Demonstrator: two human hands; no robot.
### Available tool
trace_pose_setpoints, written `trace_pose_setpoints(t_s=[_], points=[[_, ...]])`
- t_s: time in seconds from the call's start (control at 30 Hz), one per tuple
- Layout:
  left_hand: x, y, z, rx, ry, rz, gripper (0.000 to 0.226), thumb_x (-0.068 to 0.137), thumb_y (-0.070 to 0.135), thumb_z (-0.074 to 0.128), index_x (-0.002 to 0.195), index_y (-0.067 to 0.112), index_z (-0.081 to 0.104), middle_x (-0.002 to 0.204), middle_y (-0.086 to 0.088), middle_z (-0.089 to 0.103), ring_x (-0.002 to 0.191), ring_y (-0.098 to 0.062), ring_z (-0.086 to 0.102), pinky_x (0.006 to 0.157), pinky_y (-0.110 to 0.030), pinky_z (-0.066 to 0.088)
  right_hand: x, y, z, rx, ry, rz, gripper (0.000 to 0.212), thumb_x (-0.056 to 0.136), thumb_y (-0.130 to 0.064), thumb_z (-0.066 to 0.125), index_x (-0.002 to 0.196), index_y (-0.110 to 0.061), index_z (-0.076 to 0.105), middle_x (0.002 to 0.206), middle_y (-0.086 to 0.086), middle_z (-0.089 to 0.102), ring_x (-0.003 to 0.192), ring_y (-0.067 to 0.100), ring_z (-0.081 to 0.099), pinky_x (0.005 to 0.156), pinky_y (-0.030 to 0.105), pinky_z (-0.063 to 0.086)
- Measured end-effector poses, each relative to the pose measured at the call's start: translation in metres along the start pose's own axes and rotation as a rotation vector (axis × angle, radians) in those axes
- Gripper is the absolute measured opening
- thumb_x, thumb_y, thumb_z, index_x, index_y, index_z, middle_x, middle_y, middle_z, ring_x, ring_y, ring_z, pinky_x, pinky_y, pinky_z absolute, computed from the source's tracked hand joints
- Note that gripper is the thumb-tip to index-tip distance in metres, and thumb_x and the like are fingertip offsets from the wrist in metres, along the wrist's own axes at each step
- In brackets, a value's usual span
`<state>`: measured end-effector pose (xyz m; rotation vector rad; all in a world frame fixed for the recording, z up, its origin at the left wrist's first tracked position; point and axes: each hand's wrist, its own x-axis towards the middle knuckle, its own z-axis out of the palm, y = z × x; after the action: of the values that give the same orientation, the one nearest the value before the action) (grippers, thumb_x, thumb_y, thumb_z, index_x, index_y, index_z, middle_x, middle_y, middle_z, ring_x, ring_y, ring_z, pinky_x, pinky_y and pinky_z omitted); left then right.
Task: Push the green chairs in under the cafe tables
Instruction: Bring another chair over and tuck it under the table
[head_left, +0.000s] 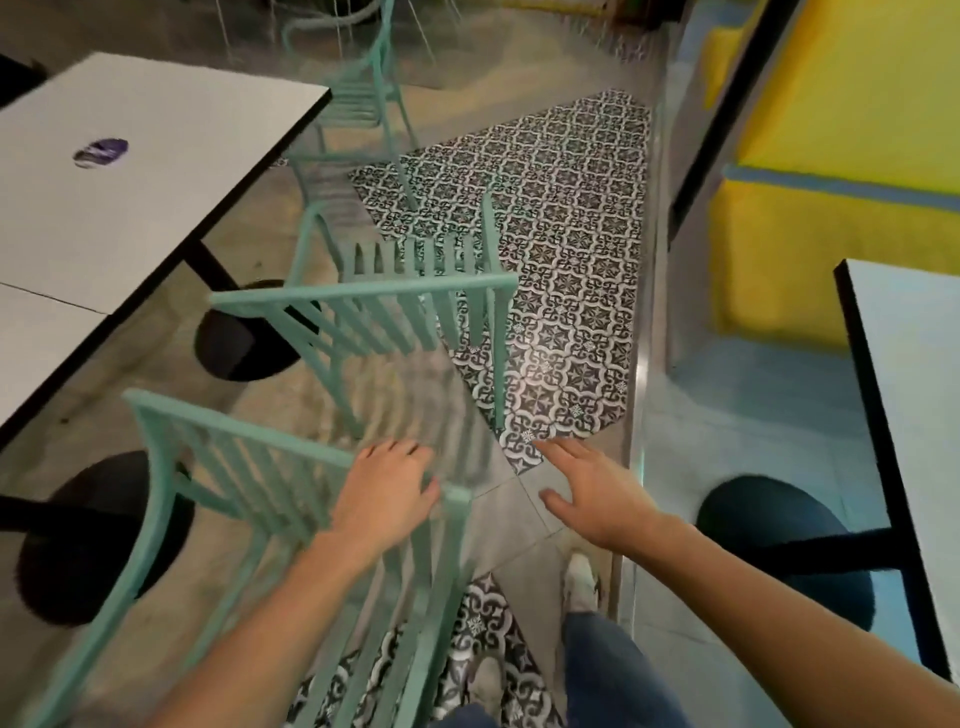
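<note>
Both hands reach forward from the bottom of the view. Left hand lies on the top rail of the nearest green chair, close to its right-hand corner, fingers curled over the far edge of the rail in a grip. Right hand hovers in the air just to the right of that chair, fingers straight and slightly spread, holding nothing. Below it are a white shoe and a jeans leg.

That nearest chair stands beside the edge of the white worktop on the left, its back tilted toward the camera. Just beyond it a second green chair stands at an angle, its seat out from the worktop, with two legs on the patterned floor tiles. Farther off, a third green chair sits near the worktop's far corner. A purple mark lies on the white surface. On the right is another worktop and, behind it, a yellow bench.
</note>
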<state>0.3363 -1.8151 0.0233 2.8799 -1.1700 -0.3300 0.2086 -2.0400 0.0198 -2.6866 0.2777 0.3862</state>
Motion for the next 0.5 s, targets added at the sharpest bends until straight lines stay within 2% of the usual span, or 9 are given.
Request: trace_pose_setpoints(t_s=[0.07,0.17,0.33,0.4,0.5], points=[[0.022,-0.004,0.005,-0.002,-0.012,-0.105,0.036,0.086,0.041,0.05,0.111,0.02,0.066,0.111,0.002,0.065,0.11,-0.023,0.058,0.096,-0.037,0.044,0.037,0.014,-0.004,-0.005,-0.03,-0.065,0.063,0.092,-0.042,0.046,0.149,-0.024,0.028,0.149,0.0,0.038,0.135,0.021,0.035,0.111,0.034,0.032],[0.048,-0.011,0.009,-0.043,-0.014,-0.302,0.036,0.078,0.044,0.045,0.092,0.02,0.068,0.095,-0.002,0.067,0.096,-0.028,0.064,0.082,-0.036,0.05,0.093,0.031,-0.014,-0.035,-0.052,-0.182,0.061,0.09,-0.043,0.047,0.146,-0.024,0.033,0.144,0.0,0.044,0.133,0.022,0.037,0.111,0.036,0.031],[0.07,-0.021,0.002,-0.122,-0.01,-0.576,0.037,0.084,0.044,0.044,0.1,0.018,0.066,0.102,-0.002,0.064,0.1,-0.027,0.059,0.083,-0.038,0.044,0.175,0.033,-0.042,-0.09,-0.16,-0.408,0.061,0.09,-0.041,0.046,0.147,-0.021,0.033,0.146,0.002,0.042,0.136,0.022,0.034,0.114,0.036,0.026],[0.07,-0.023,-0.003,-0.146,0.042,-0.698,0.037,0.084,0.044,0.046,0.1,0.017,0.066,0.098,-0.005,0.065,0.095,-0.029,0.061,0.08,-0.038,0.047,0.201,0.02,-0.05,-0.106,-0.219,-0.508,0.061,0.09,-0.042,0.044,0.147,-0.022,0.032,0.147,0.002,0.041,0.136,0.022,0.034,0.114,0.038,0.026],[0.067,-0.027,-0.004,-0.214,0.127,-0.853,0.046,0.079,0.045,0.037,0.092,0.013,0.067,0.088,-0.007,0.066,0.083,-0.032,0.062,0.069,-0.038,0.051,0.233,-0.01,-0.052,-0.12,-0.284,-0.676,0.061,0.088,-0.04,0.044,0.145,-0.02,0.035,0.144,0.002,0.044,0.133,0.024,0.038,0.111,0.037,0.03]])
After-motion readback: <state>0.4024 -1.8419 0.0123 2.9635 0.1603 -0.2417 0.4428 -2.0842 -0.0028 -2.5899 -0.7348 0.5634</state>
